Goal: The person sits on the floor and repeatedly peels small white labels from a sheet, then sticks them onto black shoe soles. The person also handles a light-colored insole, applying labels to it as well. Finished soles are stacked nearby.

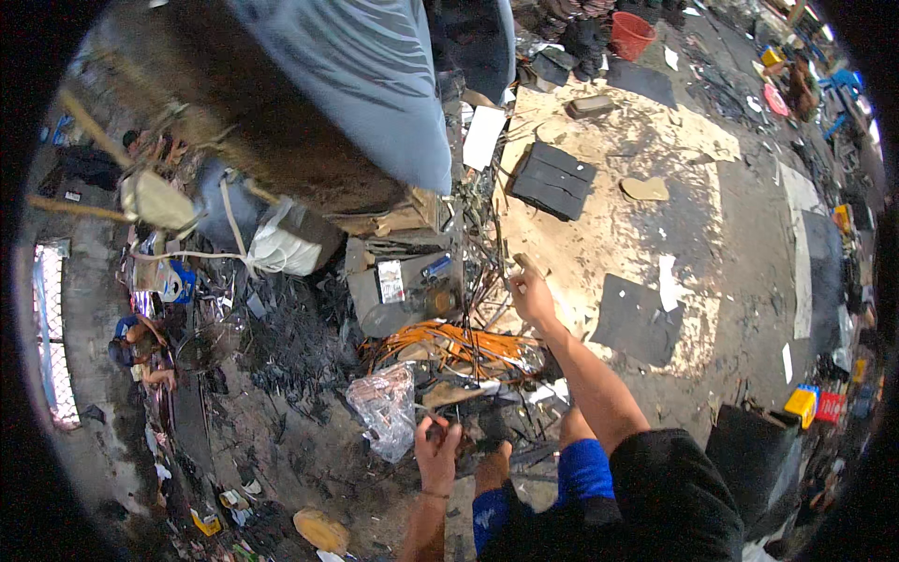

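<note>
My right hand [533, 298] reaches over the near left edge of a pale worn board [609, 234]. Its fingers are closed around a small tan piece [526, 266] whose kind I cannot make out. Lower down, beside a crumpled clear plastic bag [382, 412], my left hand [436, 459] has its fingers curled; what they hold, if anything, is dark and unclear. Between my hands lies a heap of orange and dark strips [459, 348]. On the board are a stack of black sheets [552, 181], a sole-shaped tan piece [645, 189] and a dark square sheet [638, 319].
A grey box-like surface [379, 314] with a small blue item stands beyond the strips. A large blue-grey cloth-covered thing [375, 89] rises ahead. Black scraps [300, 318] cover the floor at left. A red basket [632, 36] stands far right; other people sit at left and far right.
</note>
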`<state>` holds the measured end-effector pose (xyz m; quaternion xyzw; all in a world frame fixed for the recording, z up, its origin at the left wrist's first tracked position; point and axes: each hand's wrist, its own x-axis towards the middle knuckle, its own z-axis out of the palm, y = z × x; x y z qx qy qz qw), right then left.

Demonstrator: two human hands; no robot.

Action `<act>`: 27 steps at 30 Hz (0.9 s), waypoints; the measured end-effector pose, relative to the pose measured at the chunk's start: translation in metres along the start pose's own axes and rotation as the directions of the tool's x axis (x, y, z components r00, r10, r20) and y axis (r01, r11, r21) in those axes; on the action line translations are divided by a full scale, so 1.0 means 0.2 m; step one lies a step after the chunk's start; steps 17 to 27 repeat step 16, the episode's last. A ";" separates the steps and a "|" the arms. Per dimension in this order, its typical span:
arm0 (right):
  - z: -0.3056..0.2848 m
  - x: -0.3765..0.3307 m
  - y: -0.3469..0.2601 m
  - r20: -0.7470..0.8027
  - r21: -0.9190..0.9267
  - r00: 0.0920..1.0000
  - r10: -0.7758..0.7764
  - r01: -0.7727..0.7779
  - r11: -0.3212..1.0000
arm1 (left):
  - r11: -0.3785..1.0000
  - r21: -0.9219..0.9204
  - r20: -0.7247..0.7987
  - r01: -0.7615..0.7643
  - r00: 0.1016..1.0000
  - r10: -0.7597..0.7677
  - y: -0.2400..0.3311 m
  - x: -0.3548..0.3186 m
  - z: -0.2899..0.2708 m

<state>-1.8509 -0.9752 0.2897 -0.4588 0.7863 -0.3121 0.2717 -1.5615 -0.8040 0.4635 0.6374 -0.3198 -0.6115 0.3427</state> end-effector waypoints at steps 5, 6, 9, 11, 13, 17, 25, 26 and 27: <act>0.44 1.06 -0.10 0.089 -0.084 0.993 -0.077 0.084 0.993 | 0.984 0.099 -0.070 0.150 0.987 -0.144 -0.12 0.27 0.42; 0.47 1.27 -0.02 0.100 -0.071 0.988 -0.114 0.122 0.990 | 0.962 0.241 -0.063 0.132 0.991 -0.120 -0.16 0.35 0.54; 0.71 1.53 -0.14 0.012 -0.135 0.989 -0.149 0.149 0.980 | 0.625 0.746 0.063 -0.232 0.958 0.280 -0.24 0.65 0.69; 0.79 1.63 -0.08 -0.013 -0.247 0.964 -0.265 0.253 0.935 | 0.537 0.820 0.096 -0.200 0.972 0.214 -0.13 0.90 0.84; 0.80 1.65 -0.07 0.073 -0.160 0.983 -0.171 0.181 0.970 | 0.547 0.819 0.091 -0.176 0.980 0.179 -0.02 1.15 0.97; 0.63 1.63 -0.20 0.358 -0.065 0.933 0.035 -0.013 0.998 | 0.539 0.723 0.145 -0.432 0.858 0.493 0.08 1.52 1.05; 0.63 1.63 -0.20 0.358 -0.065 0.933 0.035 -0.013 0.998 | 0.539 0.723 0.145 -0.432 0.858 0.493 0.08 1.52 1.05; 0.63 1.63 -0.20 0.358 -0.065 0.933 0.035 -0.013 0.998 | 0.539 0.723 0.145 -0.432 0.858 0.493 0.08 1.52 1.05; 0.63 1.63 -0.20 0.358 -0.065 0.933 0.035 -0.013 0.998 | 0.539 0.723 0.145 -0.432 0.858 0.493 0.08 1.52 1.05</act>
